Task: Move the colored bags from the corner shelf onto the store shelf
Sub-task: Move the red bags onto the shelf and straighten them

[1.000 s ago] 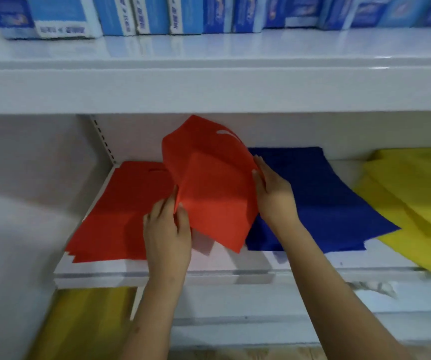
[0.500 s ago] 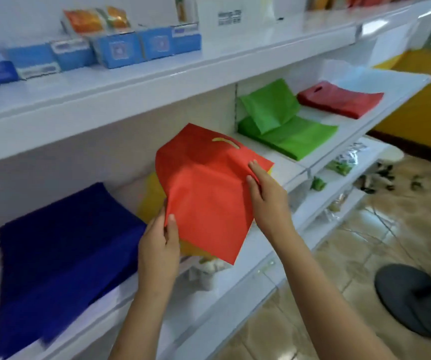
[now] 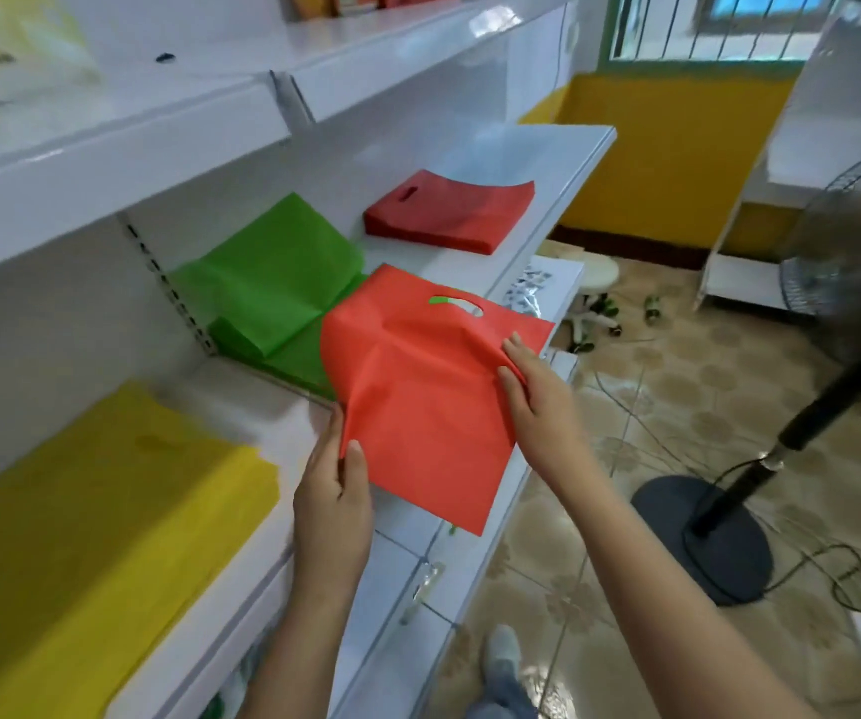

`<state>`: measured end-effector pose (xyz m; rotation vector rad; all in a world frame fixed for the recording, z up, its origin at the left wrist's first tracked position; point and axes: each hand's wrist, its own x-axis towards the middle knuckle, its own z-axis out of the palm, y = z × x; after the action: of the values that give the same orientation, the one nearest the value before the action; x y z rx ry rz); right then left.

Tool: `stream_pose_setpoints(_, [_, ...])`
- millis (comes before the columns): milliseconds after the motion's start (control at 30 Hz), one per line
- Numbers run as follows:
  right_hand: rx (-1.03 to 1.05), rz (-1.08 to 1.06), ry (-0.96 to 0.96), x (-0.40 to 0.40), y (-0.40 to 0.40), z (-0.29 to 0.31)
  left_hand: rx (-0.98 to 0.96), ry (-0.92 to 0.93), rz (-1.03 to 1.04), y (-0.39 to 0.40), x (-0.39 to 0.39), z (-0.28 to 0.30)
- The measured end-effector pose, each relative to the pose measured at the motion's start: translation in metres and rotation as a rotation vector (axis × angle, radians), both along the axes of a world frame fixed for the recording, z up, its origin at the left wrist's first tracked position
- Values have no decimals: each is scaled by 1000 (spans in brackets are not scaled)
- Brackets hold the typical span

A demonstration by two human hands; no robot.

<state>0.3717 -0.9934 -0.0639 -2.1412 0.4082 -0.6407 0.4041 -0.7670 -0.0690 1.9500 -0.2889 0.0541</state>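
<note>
A person holds 1 orange-red bag (image 3: 420, 402) in the air above the front edge of the white store shelf (image 3: 563, 163), its oval handle cut-out uppermost and its cloth creased. The left hand (image 3: 332, 503) pinches the bag's lower left edge, thumb on the front; the right hand (image 3: 540, 407) grips its right edge. Behind the bag on the shelf lie a green stack (image 3: 267, 293), a darker red stack (image 3: 452, 210), apparently of the same make, and a yellow stack (image 3: 91, 511) nearer the camera.
</note>
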Motion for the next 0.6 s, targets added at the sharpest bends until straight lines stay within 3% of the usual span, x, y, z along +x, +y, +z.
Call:
stream_pose_setpoints(133, [-69, -7, -7, 72, -92, -5, -21, 6, 12, -93, 78, -16])
stream_pose_setpoints(300, [-87, -20, 86, 144, -194, 7, 85, -89, -41, -204, 161, 5])
stream_pose_setpoints(600, [-71, 18, 95, 272, -305, 19, 228, -137, 42, -309, 269, 23])
